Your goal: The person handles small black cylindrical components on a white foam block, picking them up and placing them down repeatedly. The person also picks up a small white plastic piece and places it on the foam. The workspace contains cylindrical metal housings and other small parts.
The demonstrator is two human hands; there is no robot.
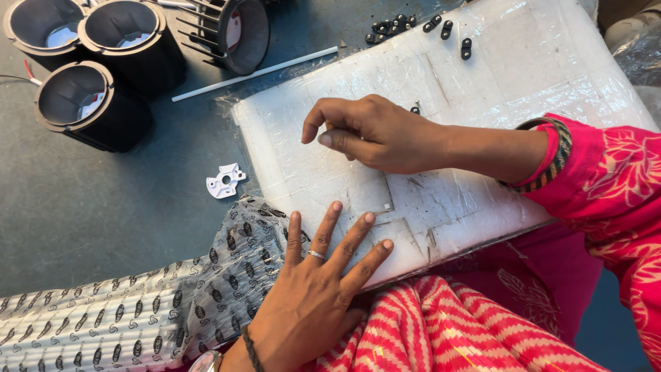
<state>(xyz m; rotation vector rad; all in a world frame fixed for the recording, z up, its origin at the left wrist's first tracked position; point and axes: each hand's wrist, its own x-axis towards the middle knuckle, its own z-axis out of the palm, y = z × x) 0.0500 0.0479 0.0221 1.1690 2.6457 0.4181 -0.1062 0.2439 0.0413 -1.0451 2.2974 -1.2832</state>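
Both hands, left and right, rest on a white foam board.

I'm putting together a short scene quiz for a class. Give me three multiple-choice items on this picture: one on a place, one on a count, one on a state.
1. Where does the small white bracket lie?
A. on the white foam board
B. on the grey floor beside the board
C. inside a black housing

2. How many upright black round housings stand at top left?
A. three
B. five
C. one

3. How is the left hand placed?
A. closed in a fist
B. curled around the white rod
C. flat with fingers spread on the board's near edge

Answers:
1 B: the bracket sits on the grey floor, apart from the white foam board.
2 A: three black round housings stand open-side up; a fourth lies tipped.
3 C: its fingers fan out over the board edge, while the right hand pinches at the board's top.
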